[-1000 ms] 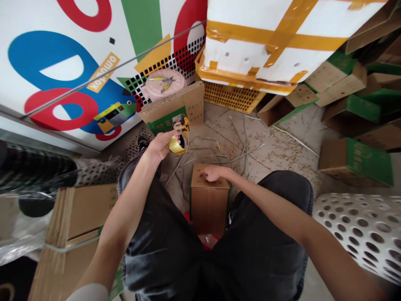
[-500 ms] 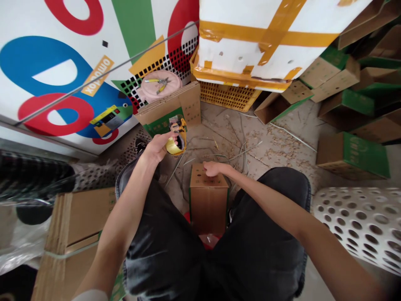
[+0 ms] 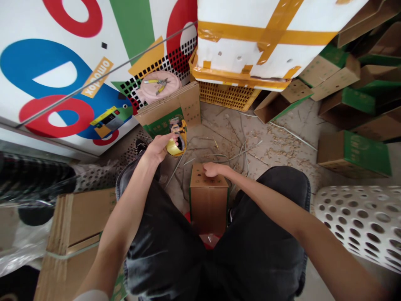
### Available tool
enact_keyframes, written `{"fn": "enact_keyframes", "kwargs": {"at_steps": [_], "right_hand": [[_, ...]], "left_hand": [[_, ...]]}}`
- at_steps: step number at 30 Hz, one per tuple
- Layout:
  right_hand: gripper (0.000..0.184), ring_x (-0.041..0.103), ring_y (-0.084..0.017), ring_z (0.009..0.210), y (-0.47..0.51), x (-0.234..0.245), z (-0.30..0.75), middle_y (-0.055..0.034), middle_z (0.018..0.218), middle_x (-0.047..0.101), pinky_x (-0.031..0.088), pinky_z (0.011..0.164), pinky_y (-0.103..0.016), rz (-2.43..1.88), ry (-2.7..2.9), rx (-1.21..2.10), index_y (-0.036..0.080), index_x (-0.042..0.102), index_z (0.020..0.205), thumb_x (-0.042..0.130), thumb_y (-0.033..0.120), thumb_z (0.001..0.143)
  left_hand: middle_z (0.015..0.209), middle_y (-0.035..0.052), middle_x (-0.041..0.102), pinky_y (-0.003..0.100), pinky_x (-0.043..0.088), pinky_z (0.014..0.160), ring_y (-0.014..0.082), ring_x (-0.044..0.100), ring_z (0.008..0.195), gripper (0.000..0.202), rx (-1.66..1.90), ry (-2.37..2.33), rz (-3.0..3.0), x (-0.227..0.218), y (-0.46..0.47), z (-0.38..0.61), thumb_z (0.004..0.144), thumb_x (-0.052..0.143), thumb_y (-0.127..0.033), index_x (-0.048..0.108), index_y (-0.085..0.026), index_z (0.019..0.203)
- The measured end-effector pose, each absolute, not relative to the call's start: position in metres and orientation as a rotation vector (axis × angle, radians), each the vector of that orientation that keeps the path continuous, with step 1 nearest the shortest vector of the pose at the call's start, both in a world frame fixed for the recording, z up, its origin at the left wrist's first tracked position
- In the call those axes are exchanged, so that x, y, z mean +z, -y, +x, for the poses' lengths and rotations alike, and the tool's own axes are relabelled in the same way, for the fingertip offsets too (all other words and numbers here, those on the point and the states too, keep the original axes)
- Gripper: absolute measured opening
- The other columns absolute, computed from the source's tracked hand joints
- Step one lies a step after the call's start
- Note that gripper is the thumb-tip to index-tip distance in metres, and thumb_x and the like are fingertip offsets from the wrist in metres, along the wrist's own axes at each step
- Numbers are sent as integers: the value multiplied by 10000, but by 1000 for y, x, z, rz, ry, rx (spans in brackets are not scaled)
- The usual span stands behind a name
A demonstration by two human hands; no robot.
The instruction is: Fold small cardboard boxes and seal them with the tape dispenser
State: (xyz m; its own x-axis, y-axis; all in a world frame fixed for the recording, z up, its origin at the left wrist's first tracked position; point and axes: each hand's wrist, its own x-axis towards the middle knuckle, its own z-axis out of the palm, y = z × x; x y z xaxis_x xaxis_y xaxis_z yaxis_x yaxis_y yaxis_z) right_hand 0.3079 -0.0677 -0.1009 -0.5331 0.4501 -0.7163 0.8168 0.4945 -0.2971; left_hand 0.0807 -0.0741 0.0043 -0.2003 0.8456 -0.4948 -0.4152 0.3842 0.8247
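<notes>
To my right lie open cartons [image 3: 358,101], already opened out into boxes, while beside my left thigh a strapped bundle of flat cartons [image 3: 83,221] is plainly not yet unfolded. Between my knees stands the box [image 3: 209,211], and I judge it well along: it has its full shape and the top looks shut, though I cannot tell whether that seam carries tape. It is plain brown on the side facing me, edged in green, with a few dark holes and small print on top. My right hand [image 3: 214,169] rests on that top, fingers curled in; whether they pinch anything I can't tell. My left hand [image 3: 158,147], held out in front past the box, has its fingers closed round a tape dispenser [image 3: 173,147], which is apart from the box, its pale yellow roll looking thick.
</notes>
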Motion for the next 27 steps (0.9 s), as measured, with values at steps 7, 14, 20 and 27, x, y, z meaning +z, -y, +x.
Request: {"fn": "enact_keyframes", "kwargs": {"at_steps": [7,14,20,27], "right_hand": [[484,744,-323,1195,73,-88,308,-282,1317,738,549,928,-343,1005,-2165,-766,-2,702,1366,589,142,918],[512,722,-317,1257,75,-84,306,-288,1379,707,551,955,-337,1037,-2144,-740,-6,652,1440,567,132,955],[537,718,-348,1269,71,-80,305,-325,1403,678,573,950,-371,1105,-2119,-703,-20,612,1484,571,131,970],[523,713,-339,1275,72,-73,306,-311,1400,686,562,965,-359,1056,-2140,-685,-23,643,1456,566,115,958]], "left_hand": [[592,-18,622,195,502,546,73,559,490,173,1200,-1348,416,5,74,83,752,807,-43,656,-120,713],[587,-18,630,198,505,526,79,569,482,231,1181,-1359,418,8,74,85,703,864,-46,650,-131,710],[586,-12,632,197,504,543,78,569,495,205,1161,-1347,442,10,75,85,702,847,-38,659,-120,700],[585,-9,634,210,507,554,88,578,497,208,1149,-1355,450,11,74,84,695,849,-44,656,-123,692]]}}
